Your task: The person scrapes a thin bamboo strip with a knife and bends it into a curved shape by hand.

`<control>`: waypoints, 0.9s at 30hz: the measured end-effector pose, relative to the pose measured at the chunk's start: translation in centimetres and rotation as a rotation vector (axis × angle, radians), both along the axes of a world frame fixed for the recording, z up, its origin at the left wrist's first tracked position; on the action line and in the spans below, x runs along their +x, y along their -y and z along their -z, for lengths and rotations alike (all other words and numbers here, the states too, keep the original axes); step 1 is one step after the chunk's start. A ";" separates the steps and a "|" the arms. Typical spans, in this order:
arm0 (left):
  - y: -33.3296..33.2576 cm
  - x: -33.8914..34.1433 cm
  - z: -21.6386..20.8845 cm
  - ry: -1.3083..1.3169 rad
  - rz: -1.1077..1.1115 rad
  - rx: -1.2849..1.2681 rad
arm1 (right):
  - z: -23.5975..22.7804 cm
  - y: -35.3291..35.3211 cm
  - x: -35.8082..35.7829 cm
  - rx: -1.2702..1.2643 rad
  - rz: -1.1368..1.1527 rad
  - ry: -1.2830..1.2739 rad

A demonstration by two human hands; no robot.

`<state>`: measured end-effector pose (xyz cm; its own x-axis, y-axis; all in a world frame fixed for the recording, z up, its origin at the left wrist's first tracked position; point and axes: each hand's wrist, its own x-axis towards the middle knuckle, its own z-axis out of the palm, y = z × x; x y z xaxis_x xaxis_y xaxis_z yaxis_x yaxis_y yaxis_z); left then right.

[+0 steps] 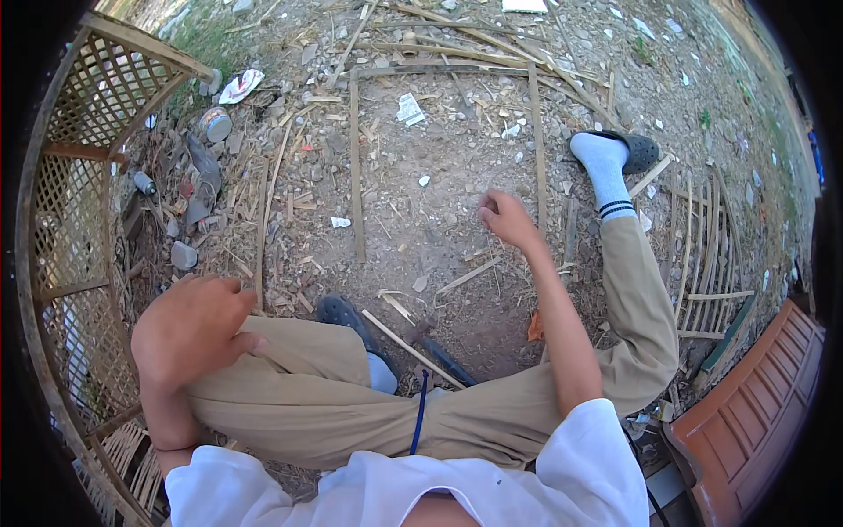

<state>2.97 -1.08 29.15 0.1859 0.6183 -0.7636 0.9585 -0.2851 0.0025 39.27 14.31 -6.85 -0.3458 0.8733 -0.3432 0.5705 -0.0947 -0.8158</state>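
While the left hand (189, 329) rests loosely curled and empty on the knee, the right hand (505, 215), fingers curled with no visible hold, reaches nearest the long bamboo strip (537, 140), which runs away from it.

hands: 2 (189, 329) (505, 215); lattice panels: 1 (75, 184); cans: 1 (215, 125); slippers: 2 (637, 149) (342, 312)

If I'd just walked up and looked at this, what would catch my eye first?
Probably the person's right hand, stretched out over bare dirt strewn with bamboo strips. The left hand rests on a bent knee in tan trousers. At far left stands a curved woven lattice frame.
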 end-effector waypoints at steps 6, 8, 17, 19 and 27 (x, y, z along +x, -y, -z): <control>-2.5 -1.9 2.1 0.150 0.073 0.232 | 1.4 -16.6 -7.6 0.633 -0.047 0.249; -2.6 -2.0 1.3 0.241 0.120 -0.107 | 1.6 -22.2 -9.2 0.768 -0.017 0.483; -4.7 -1.0 1.0 0.388 0.301 -0.163 | 2.3 -33.0 -14.3 0.605 0.025 0.936; -4.4 -1.5 1.4 0.384 0.298 -0.159 | 2.3 -33.5 -13.5 0.624 -0.057 0.969; -2.1 -2.4 2.0 0.498 0.289 0.003 | -1.9 -32.7 -15.5 1.117 -0.089 0.827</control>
